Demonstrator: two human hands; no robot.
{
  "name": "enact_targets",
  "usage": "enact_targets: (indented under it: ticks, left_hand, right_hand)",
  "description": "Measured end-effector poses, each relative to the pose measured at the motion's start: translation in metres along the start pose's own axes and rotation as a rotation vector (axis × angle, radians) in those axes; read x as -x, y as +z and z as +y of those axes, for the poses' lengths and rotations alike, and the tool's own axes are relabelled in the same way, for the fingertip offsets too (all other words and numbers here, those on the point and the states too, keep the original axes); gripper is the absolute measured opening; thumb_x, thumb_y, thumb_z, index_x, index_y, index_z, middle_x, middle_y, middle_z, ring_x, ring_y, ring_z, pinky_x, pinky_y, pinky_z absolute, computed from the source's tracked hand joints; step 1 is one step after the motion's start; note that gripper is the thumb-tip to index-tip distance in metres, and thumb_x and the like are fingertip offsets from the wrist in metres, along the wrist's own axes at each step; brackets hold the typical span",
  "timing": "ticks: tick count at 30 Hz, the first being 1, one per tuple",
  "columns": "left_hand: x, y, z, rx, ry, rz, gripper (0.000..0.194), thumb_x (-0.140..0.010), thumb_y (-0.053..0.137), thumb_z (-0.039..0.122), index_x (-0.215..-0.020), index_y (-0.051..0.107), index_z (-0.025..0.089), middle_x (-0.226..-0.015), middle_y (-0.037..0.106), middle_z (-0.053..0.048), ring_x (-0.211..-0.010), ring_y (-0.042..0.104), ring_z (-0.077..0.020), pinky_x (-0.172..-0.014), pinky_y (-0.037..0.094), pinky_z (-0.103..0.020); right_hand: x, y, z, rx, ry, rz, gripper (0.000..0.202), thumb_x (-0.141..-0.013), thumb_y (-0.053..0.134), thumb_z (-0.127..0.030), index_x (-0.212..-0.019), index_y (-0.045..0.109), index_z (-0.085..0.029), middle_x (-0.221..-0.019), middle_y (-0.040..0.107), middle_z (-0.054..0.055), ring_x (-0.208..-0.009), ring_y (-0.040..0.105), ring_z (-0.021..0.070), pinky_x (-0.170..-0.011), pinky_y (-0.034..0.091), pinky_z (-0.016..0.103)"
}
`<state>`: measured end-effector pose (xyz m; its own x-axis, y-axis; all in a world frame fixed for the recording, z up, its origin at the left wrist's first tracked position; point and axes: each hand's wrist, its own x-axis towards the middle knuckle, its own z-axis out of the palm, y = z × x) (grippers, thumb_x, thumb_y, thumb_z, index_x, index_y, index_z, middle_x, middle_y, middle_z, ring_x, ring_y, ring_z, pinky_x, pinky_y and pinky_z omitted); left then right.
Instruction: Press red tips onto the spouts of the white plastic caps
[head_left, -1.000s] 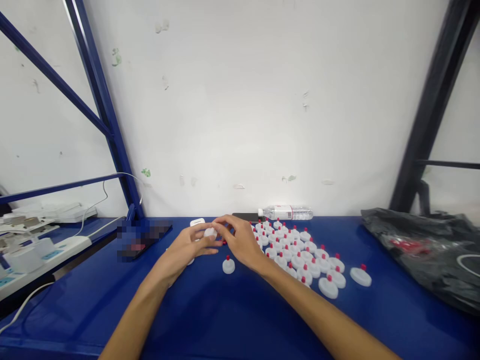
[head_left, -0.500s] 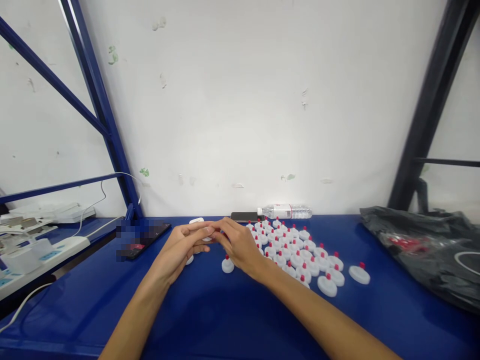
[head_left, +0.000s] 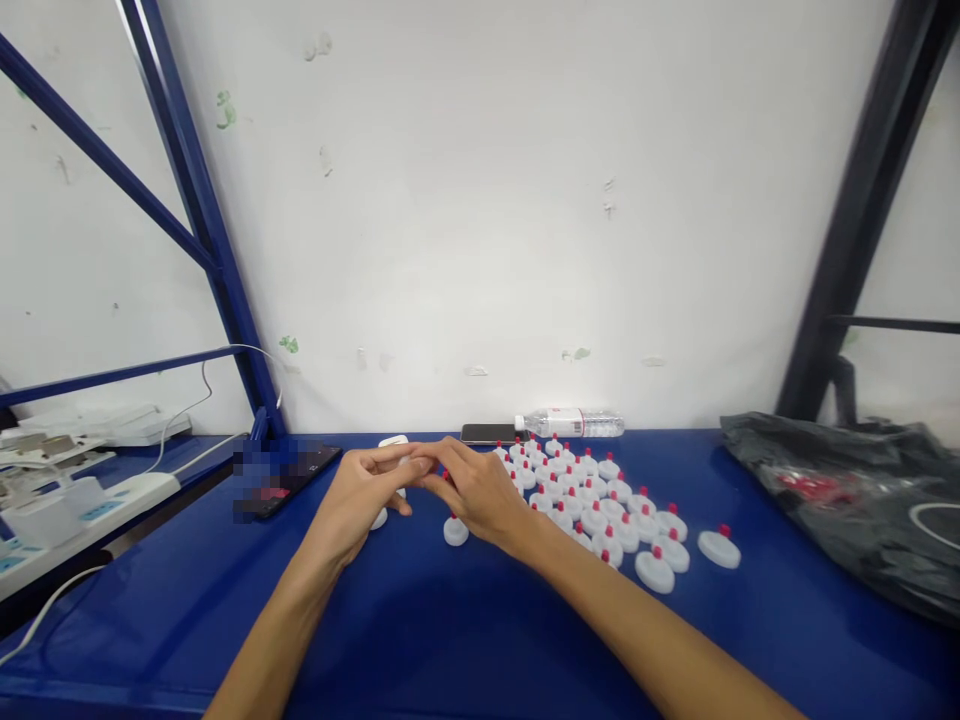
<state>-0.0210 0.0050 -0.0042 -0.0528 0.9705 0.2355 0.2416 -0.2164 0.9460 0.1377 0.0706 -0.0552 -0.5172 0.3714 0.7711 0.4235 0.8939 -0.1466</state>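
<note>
Clock centre: the point where the two hands meet above the blue tabletop (head_left: 420,640), twelve toward the white wall (head_left: 465,200).
Left hand (head_left: 366,492): fingers bent around a small white piece (head_left: 406,461), which shows only as a sliver, the rest hidden.
Right hand (head_left: 484,495): back of the hand uppermost, fingertips drawn together and touching the left fingers; whether they pinch the piece too, I cannot tell.
Lone red-tipped piece (head_left: 455,532): on the table at five o'clock, just beside the right hand, upright.
White disc (head_left: 380,519): at between seven and eight, partly covered by the left hand.
Red-tipped group (head_left: 595,520): many round white pieces with red tips, close together at three to four o'clock, tips up.
Outlying piece (head_left: 718,549): same kind, apart from the group on its far side, between three and four.
White case (head_left: 393,440): at about ten, just behind the left fingers.
Black phone (head_left: 488,433): lying flat at two, near the wall.
Clear bottle (head_left: 574,424): on its side between two and three, cap toward the phone.
Dark device (head_left: 304,478): at nine, partly blurred.
Power strip (head_left: 142,497): farther out, between eight and nine.
Grey plastic bag (head_left: 847,530): at three, well apart from the hands, something red inside.
</note>
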Motion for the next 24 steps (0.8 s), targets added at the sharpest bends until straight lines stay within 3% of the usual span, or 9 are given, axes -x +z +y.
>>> enact_targets:
  ticks: [13,20,24]
  left_hand:
    - [0.004,0.008,-0.006,-0.407,0.14,0.159,0.036,-0.074,0.065,0.024,-0.105,0.08,0.017,-0.061,0.069,0.005,-0.046,0.064,-0.0142,-0.049,0.048,-0.022]
    - [0.01,0.016,-0.005,-0.455,0.179,0.202,0.036,-0.074,0.065,0.026,-0.105,0.08,0.017,-0.083,0.079,0.001,-0.046,0.065,-0.0138,-0.044,0.051,-0.022]
    - [0.008,0.015,-0.008,-0.473,0.213,0.185,0.036,-0.077,0.065,0.027,-0.108,0.08,0.018,-0.086,0.08,0.0,-0.059,0.072,-0.0191,-0.049,0.056,-0.025]
  right_hand:
    - [0.004,0.005,-0.001,0.014,-0.063,-0.005,0.025,-0.104,0.043,-0.021,-0.118,0.063,-0.026,-0.103,0.072,0.001,-0.078,0.067,0.0118,-0.058,0.039,0.022]
    - [0.007,0.004,0.002,-0.015,-0.075,-0.039,0.029,-0.103,0.04,-0.017,-0.12,0.064,-0.024,-0.111,0.074,0.004,-0.089,0.071,0.0129,-0.069,0.045,0.02]
    - [0.004,0.002,0.002,-0.018,-0.08,-0.005,0.028,-0.104,0.04,-0.02,-0.116,0.066,-0.023,-0.106,0.076,0.003,-0.085,0.071,0.0129,-0.067,0.045,0.021]
